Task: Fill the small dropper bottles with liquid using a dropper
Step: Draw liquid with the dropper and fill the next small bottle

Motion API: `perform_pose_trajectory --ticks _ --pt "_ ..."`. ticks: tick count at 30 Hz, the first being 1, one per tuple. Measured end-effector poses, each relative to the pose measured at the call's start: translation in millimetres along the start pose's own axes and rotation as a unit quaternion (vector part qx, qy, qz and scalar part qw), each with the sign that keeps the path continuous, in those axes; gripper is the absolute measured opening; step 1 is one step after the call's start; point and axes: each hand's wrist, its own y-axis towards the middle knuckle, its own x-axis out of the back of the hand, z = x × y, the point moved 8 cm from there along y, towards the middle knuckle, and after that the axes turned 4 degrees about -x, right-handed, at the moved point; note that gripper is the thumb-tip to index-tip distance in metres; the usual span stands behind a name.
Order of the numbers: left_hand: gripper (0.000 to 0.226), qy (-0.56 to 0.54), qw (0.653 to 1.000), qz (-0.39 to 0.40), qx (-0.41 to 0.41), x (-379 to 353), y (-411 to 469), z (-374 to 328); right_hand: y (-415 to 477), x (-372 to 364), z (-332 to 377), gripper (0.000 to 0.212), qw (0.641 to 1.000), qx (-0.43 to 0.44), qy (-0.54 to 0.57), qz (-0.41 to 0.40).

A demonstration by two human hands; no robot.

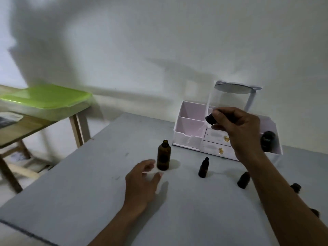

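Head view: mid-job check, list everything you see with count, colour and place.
large bottle: one, amber, uncapped, upright on table, left of centre
small dropper bottles: two clear, dark, upright, right of large bottle; dark shapes at right edge unclear
dark bottle: one, black, by organiser's right end
dropper: one, black top, in right hand
organiser: one, white, two drawers, table's back
round disc on stand: one, grey, behind organiser
table: one, grey
box: one, green lid, on side table, left
left hand: open, near large bottle
right hand: raised, pinching dropper

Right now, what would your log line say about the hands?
left hand: relaxed, beside uncapped amber bottle | right hand: pinches dropper, raised | small bottle: capped
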Motion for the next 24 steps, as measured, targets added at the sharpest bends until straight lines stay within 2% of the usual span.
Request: perform_pose_trajectory --ticks 4,8,14,20,24 --pt "0.053 -0.051 0.997 -0.05 0.022 17.4 19.1 14.4 5.3 -41.5 -4.7 0.013 0.999 -0.004 0.022 0.031" --pt "0.07 -0.057 0.998 -0.011 0.012 2.7 36.5 12.0 10.6 -67.3 -13.4 0.009 0.999 -0.011 0.017 0.048" --pt "0.078 -0.067 0.997 0.031 -0.023 -15.7 54.7 6.6 14.6 -78.8 -27.2 0.007 0.998 -0.015 -0.016 0.056" --pt "0.064 -0.066 0.995 0.064 -0.041 -24.7 59.6 4.6 15.2 -85.1 -35.0 0.007 0.995 0.007 -0.073 0.069" --pt "0.057 -0.076 0.994 0.068 -0.046 -25.2 60.4 6.7 12.8 -99.9 -46.8 0.009 0.987 -0.003 -0.12 0.11"
